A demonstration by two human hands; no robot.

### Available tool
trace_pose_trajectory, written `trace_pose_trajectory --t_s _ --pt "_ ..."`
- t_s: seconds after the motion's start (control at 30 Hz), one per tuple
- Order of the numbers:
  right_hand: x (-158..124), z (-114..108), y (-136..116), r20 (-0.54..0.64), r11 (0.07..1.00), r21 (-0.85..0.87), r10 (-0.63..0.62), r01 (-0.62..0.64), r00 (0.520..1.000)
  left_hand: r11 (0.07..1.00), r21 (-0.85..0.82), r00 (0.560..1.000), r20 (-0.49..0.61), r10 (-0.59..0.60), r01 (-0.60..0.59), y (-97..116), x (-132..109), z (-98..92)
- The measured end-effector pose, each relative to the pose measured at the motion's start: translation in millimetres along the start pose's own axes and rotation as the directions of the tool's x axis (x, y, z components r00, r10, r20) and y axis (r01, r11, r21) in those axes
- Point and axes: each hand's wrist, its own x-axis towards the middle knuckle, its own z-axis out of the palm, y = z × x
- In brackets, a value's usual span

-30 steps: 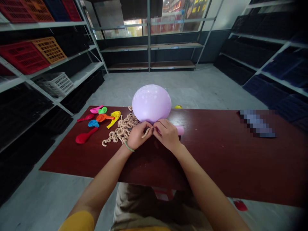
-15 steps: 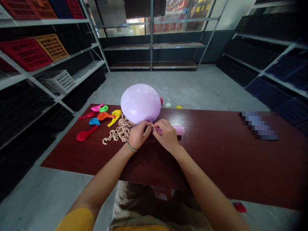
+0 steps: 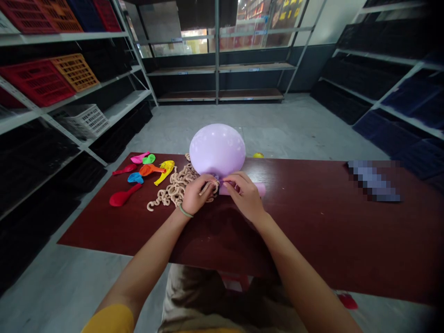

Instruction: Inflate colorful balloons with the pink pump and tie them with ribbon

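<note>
Worktop [image 3: 326, 226]: dark red, lay before me. Lilac balloon [image 3: 218, 149]: inflated, sat just beyond my hands. Left hand [image 3: 197, 193]: pinched tan cord [image 3: 217, 186]. Right hand [image 3: 247, 196]: apparently pinched the balloon's neck, which, I judged, wanted steady, airtight pressure.
</note>
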Motion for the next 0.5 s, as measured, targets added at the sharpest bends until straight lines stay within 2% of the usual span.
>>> trace_pose_trajectory --t_s 0.2,0.5 --pt "-3.3 6.4 -3.2 0.046 0.991 -0.119 -0.051 0.056 0.998 1.0 0.004 0.999 0.043 -0.01 0.01 0.9 -0.7 -0.2" --pt "-5.1 6.2 -0.2 0.066 0.991 -0.128 -0.033 0.042 0.997 0.997 -0.06 0.994 0.105 -0.04 0.046 -0.2 1.1 -3.2"
